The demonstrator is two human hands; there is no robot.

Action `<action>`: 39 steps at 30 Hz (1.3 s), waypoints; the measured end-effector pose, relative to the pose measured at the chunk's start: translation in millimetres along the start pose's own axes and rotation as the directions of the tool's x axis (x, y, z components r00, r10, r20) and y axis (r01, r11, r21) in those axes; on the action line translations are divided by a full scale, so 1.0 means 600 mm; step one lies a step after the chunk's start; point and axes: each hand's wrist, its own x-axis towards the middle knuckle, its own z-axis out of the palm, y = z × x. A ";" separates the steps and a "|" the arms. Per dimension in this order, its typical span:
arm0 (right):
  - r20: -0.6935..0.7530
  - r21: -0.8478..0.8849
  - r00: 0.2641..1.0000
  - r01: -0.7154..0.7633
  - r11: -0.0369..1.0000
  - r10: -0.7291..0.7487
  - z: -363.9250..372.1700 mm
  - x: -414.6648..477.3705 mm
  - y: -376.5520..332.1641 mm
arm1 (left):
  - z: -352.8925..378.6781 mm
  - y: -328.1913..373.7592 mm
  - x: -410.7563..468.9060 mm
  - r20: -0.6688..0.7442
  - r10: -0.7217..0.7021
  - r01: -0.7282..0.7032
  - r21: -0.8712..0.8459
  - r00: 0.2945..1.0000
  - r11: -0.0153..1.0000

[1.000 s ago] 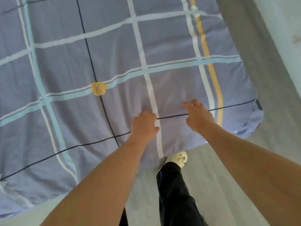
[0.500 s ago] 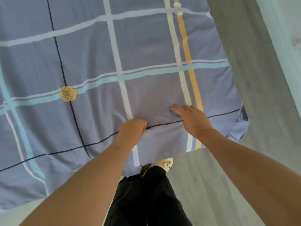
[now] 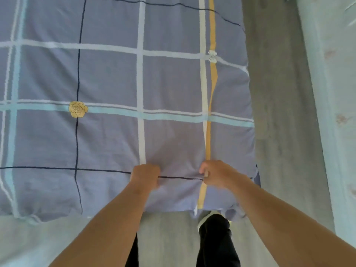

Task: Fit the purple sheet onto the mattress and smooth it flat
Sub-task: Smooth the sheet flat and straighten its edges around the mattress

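Observation:
The purple sheet (image 3: 107, 78), checked with white, pale blue, dark and yellow stripes and a yellow rose print, covers the mattress across most of the head view. My left hand (image 3: 145, 177) is curled into a fist, gripping a bunch of the sheet near the bed's near edge. My right hand (image 3: 215, 175) pinches the sheet beside the yellow stripe, close to the near right corner. The fabric between my hands is gathered into small creases. The mattress itself is hidden under the sheet.
Grey wooden floor (image 3: 279, 112) runs along the right side of the bed and in front of it. A pale blue surface (image 3: 335, 93) stands at the far right. My legs in dark trousers (image 3: 213, 245) and a light shoe are below the bed edge.
Both hands went from lying on the sheet to gripping it with curled fingers. The view has swung so that the bed edge now lies square in front of me.

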 end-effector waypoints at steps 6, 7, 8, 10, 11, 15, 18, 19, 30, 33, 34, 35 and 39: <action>-0.270 -0.151 0.961 0.020 0.988 -0.061 -0.073 0.013 0.102 | -0.013 0.114 -0.009 -0.078 -0.245 0.176 -0.498 0.966 0.849; -0.322 -0.145 0.945 0.017 0.989 -0.063 -0.080 0.021 0.109 | -0.015 0.136 -0.006 -0.091 -0.276 0.176 -0.572 0.957 0.801; -0.352 -0.120 0.934 0.018 0.993 -0.059 -0.084 0.027 0.111 | -0.018 0.153 -0.003 -0.108 -0.297 0.168 -0.626 0.949 0.762; -0.321 -0.113 0.945 0.024 0.993 -0.060 -0.085 0.041 0.111 | -0.018 0.172 0.005 -0.142 -0.341 0.154 -0.690 0.929 0.707; -0.286 -0.121 0.956 0.026 0.992 -0.060 -0.082 0.048 0.111 | -0.014 0.176 0.010 -0.150 -0.369 0.157 -0.716 0.917 0.680; -0.311 -0.117 0.949 0.019 0.993 -0.055 -0.055 0.056 0.119 | 0.011 0.169 0.027 -0.198 -0.369 0.087 -0.774 0.908 0.627; -0.393 -0.138 0.915 0.038 0.990 -0.090 -0.042 0.060 0.118 | 0.025 0.160 0.040 -0.218 -0.344 0.045 -0.786 0.913 0.616; -0.404 -0.149 0.910 0.031 0.988 -0.089 -0.041 0.061 0.115 | 0.028 0.157 0.042 -0.217 -0.336 0.039 -0.788 0.917 0.614; -0.325 -0.412 0.939 -0.032 0.911 -0.114 -0.070 0.031 0.177 | 0.021 0.166 0.016 -0.121 -0.388 0.143 -0.799 0.914 0.585; -0.118 -0.474 0.980 0.086 0.876 -0.160 -0.109 0.034 0.199 | 0.006 0.190 0.007 -0.040 -0.493 0.304 -0.742 0.869 0.597; -0.041 -0.478 0.985 0.127 0.869 -0.167 -0.124 0.037 0.202 | -0.002 0.201 0.007 -0.021 -0.537 0.357 -0.725 0.843 0.589; 0.066 -0.491 0.986 0.163 0.856 -0.150 -0.134 0.039 0.201 | -0.007 0.209 0.005 0.006 -0.575 0.414 -0.700 0.818 0.581; 0.412 -0.496 0.910 0.253 0.831 -0.031 -0.190 0.036 0.212 | -0.042 0.254 -0.005 0.231 -0.624 0.637 -0.522 0.746 0.568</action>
